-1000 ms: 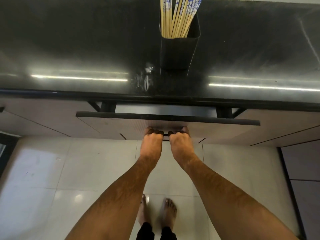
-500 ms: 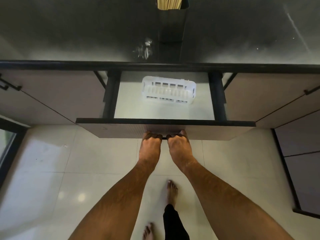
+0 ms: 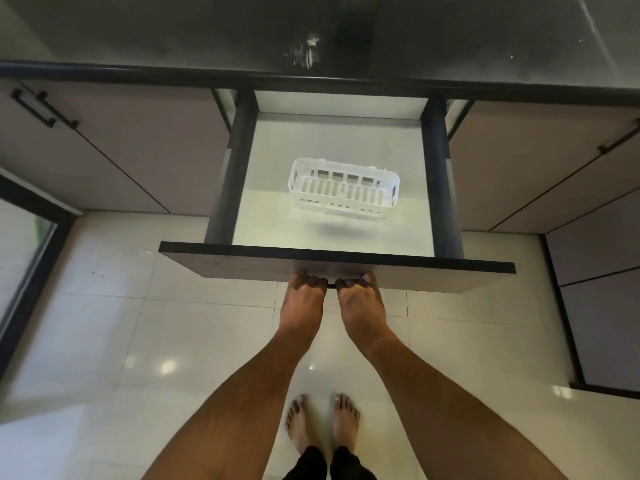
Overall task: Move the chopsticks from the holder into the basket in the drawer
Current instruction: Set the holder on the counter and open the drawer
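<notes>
The drawer (image 3: 336, 263) stands pulled far out from under the dark countertop (image 3: 173, 32). A white slotted plastic basket (image 3: 343, 192) lies empty in the middle of the drawer's pale floor. My left hand (image 3: 301, 301) and my right hand (image 3: 362, 301) sit side by side below the drawer front, fingers curled around its handle (image 3: 331, 286). The chopsticks and the top of their holder are out of view; only the holder's dark base (image 3: 355, 15) shows at the top edge.
Closed cabinet fronts with black bar handles (image 3: 45, 109) flank the drawer on the left and right (image 3: 620, 136). Glossy pale floor tiles lie below, with the person's bare feet (image 3: 322, 420) on them. A dark door frame (image 3: 31, 282) runs along the left.
Both hands have drawn the drawer out from nearly shut to fully extended, uncovering the basket. The view tilted down, so the chopsticks left the frame.
</notes>
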